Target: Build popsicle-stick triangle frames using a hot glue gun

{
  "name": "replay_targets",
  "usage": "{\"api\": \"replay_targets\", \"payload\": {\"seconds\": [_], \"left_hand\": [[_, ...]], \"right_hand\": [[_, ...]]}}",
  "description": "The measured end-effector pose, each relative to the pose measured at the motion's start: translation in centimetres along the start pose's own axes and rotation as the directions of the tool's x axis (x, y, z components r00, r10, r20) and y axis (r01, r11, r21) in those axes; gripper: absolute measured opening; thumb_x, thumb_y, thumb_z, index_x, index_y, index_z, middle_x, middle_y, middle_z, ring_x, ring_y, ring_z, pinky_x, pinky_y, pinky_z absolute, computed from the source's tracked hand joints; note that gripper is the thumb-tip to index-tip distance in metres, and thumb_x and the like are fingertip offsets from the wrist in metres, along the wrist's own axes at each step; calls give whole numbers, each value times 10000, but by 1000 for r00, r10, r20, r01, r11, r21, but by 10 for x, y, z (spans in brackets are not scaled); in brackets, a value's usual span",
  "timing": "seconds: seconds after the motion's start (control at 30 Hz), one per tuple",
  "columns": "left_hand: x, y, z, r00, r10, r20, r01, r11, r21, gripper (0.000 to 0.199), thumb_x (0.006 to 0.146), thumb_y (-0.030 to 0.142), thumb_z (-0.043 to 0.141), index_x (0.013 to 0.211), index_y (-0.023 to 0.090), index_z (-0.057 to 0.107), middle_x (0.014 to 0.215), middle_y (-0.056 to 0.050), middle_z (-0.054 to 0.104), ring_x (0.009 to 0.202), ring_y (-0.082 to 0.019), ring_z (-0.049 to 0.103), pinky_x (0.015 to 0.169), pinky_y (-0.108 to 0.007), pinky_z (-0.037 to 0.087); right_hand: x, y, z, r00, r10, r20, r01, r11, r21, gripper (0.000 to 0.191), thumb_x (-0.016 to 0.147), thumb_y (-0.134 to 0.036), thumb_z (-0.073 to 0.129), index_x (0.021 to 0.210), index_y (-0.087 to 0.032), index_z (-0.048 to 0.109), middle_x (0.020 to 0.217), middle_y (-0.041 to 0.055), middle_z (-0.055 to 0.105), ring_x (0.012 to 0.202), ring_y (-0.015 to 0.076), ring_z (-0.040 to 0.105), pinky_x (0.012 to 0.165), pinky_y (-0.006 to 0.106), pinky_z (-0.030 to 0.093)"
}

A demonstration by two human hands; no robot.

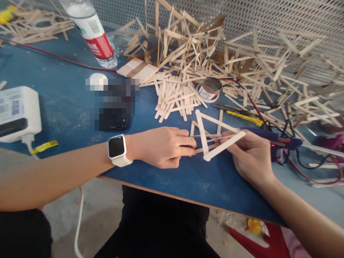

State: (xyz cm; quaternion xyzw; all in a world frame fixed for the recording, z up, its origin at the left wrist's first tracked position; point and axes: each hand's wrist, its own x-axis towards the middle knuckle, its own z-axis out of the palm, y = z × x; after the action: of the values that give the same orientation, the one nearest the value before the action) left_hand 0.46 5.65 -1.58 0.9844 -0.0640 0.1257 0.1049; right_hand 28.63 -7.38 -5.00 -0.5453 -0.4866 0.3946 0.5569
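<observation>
Between my hands is a small frame of popsicle sticks (202, 139), with a triangle of sticks on its near side, raised a little over the blue table. My right hand (252, 152) pinches the frame's right corner between thumb and fingers. My left hand (166, 147), with a watch (117, 146) on its wrist, is closed at the frame's left side, fingertips on a thin stick; the thumb is hidden. Just behind my right hand lies a blue glue gun (285, 141) with a small red light. Beyond the frame is a pile of loose popsicle sticks (174, 95).
A large heap of glued stick pieces (188, 43) fills the back against a perforated metal panel (268, 14). Also there are a water bottle (99, 44), a round tin (209, 89), a yellow utility knife (244, 117), a phone (118, 123), a white box-shaped device (20, 113) and cables.
</observation>
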Motion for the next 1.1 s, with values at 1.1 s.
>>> {"api": "replay_targets", "payload": {"seconds": [1.1], "left_hand": [[-4, 3, -9, 992, -104, 72, 110, 990, -92, 377, 1022, 73, 506, 1378, 147, 609, 1277, -120, 749, 1079, -254, 668, 916, -374, 495]], "right_hand": [[5, -7, 3, 999, 30, 16, -30, 1000, -2, 140, 914, -342, 905, 1041, -333, 846, 987, -3, 864, 923, 254, 855, 917, 425, 729]]}}
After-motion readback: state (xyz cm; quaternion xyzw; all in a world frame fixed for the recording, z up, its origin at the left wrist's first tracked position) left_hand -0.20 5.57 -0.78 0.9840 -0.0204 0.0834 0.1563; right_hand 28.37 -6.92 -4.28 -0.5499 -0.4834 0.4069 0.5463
